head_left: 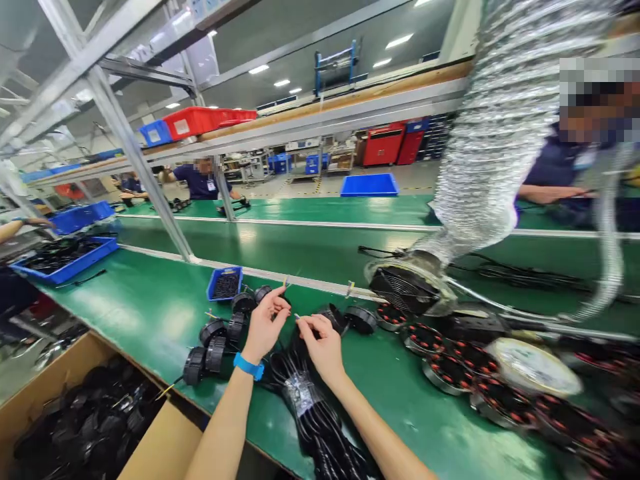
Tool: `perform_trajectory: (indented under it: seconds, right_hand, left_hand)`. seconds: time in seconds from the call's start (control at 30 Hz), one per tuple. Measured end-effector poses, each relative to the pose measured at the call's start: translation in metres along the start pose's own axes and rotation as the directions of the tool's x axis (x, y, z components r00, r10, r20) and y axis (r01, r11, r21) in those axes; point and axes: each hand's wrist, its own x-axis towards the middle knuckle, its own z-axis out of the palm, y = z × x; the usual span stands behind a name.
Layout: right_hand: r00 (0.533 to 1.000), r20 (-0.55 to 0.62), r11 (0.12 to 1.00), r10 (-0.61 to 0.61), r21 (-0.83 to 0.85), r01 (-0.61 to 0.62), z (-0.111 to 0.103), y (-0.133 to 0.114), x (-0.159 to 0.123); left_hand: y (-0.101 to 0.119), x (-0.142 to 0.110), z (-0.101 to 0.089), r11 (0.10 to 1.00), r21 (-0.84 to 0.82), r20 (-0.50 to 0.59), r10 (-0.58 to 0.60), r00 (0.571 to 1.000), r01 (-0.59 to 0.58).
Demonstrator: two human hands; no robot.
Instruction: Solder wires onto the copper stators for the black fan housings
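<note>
A green bench (pixel 125 313) runs across the view, with a cardboard box (pixel 55 380) at 7 o'clock and red-dotted metal discs (pixel 445 373) at 3 o'clock. Black connectors (pixel 215 353) sit at 9 o'clock. A bundle of black cables (pixel 313 413) lies from 6 o'clock, its long axis toward 12, its top end nearer the right hand (pixel 323 347) than the left hand (pixel 265 327). The hands are just apart, the left pinching a wire tip (pixel 287 285), the right another (pixel 297 316).
</note>
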Motion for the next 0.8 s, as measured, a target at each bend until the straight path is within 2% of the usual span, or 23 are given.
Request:
perform_trajectory:
  seconds: [0.2, 0.33, 0.8]
  right_hand:
    - [0.999, 0.033, 0.999, -0.03, -0.025, 0.031, -0.001, -0.009, 0.002]
    - [0.999, 0.024, 0.999, -0.036, -0.019, 0.037, -0.001, -0.011, 0.002]
    - [0.997, 0.068, 0.999, -0.042, 0.02, 0.041, -0.002, -0.014, 0.003]
  left_hand:
    - [-0.003, -0.005, -0.001, 1.0, 0.009, 0.016, -0.022, 1.0, 0.022]
    - [-0.003, -0.006, 0.0, 1.0, 0.023, -0.019, -0.009, 1.0, 0.01]
    - [-0.003, -0.005, 0.0, 0.999, 0.045, -0.005, -0.016, 1.0, 0.016]
